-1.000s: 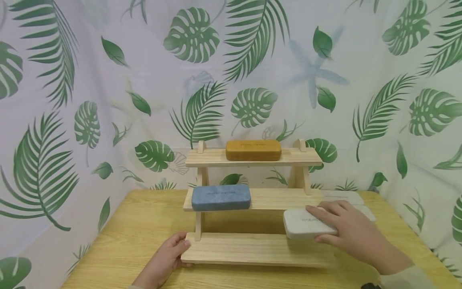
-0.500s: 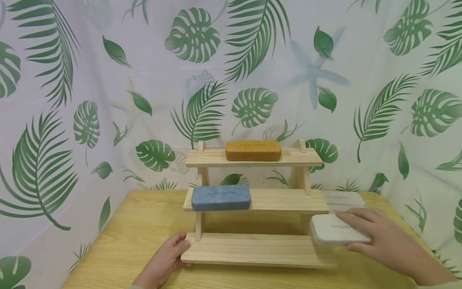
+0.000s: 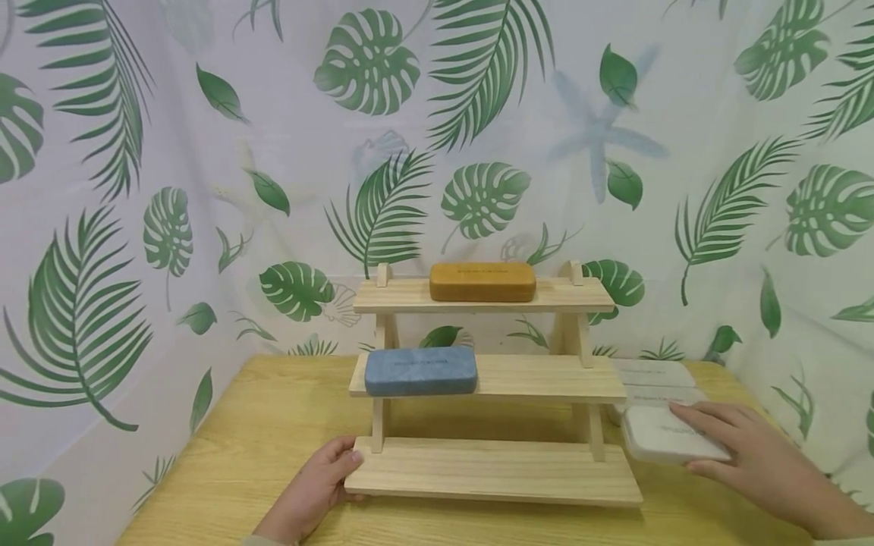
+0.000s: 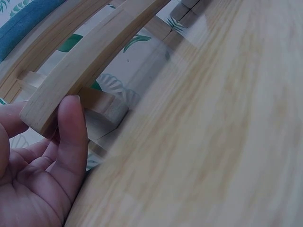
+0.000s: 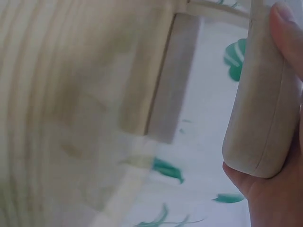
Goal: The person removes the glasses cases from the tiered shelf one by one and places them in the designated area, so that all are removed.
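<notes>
My right grip (image 3: 740,447) curls round the white case (image 3: 665,444), right of the wooden rack (image 3: 492,470), over the desk (image 3: 273,432) | my left grip (image 3: 321,485) pinches the rack's bottom-left corner

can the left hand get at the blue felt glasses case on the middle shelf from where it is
Probably yes: the left hand grips the wooden rack's bottom shelf at its left end, and the blue felt glasses case lies just above on the middle shelf, front uncovered, nothing between.

White case (image 3: 665,443); blue case (image 3: 419,371); mustard case (image 3: 482,281); pale wood shelf (image 3: 492,470); yellow wood-grain worktop (image 3: 273,440); white backdrop (image 3: 205,152) with green leaf print
</notes>
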The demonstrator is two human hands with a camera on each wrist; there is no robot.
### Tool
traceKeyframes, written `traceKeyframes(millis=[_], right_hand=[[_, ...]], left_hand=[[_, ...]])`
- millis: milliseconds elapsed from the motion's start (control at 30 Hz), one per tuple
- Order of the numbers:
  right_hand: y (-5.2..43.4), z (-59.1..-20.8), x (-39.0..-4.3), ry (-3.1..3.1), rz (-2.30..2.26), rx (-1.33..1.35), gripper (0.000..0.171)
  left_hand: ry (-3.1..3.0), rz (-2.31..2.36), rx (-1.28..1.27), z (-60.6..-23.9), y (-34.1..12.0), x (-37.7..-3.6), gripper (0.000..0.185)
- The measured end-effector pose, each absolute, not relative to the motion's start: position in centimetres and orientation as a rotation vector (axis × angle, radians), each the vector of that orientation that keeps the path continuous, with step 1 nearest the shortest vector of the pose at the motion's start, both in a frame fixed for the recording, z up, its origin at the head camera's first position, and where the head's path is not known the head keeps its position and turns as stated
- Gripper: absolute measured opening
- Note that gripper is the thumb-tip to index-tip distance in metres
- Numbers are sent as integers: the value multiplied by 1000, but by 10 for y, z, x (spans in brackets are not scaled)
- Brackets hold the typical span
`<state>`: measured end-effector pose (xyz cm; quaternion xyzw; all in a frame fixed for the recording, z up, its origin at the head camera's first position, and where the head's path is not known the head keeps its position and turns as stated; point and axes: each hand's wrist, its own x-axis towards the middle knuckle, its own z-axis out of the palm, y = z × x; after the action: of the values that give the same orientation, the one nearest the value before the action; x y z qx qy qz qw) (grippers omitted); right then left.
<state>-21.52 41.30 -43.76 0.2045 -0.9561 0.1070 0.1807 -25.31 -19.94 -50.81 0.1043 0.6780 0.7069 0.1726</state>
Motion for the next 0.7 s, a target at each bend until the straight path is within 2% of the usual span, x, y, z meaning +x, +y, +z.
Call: traceKeyframes(millis=[300, 700], right_hand=[[433, -461, -228, -2735, 329, 594, 77], [432, -473, -247, -2842, 416, 607, 77]], left_hand=[[1928, 2007, 279, -506, -199, -253, 67], [1918, 2006, 260, -507, -199, -254, 66]])
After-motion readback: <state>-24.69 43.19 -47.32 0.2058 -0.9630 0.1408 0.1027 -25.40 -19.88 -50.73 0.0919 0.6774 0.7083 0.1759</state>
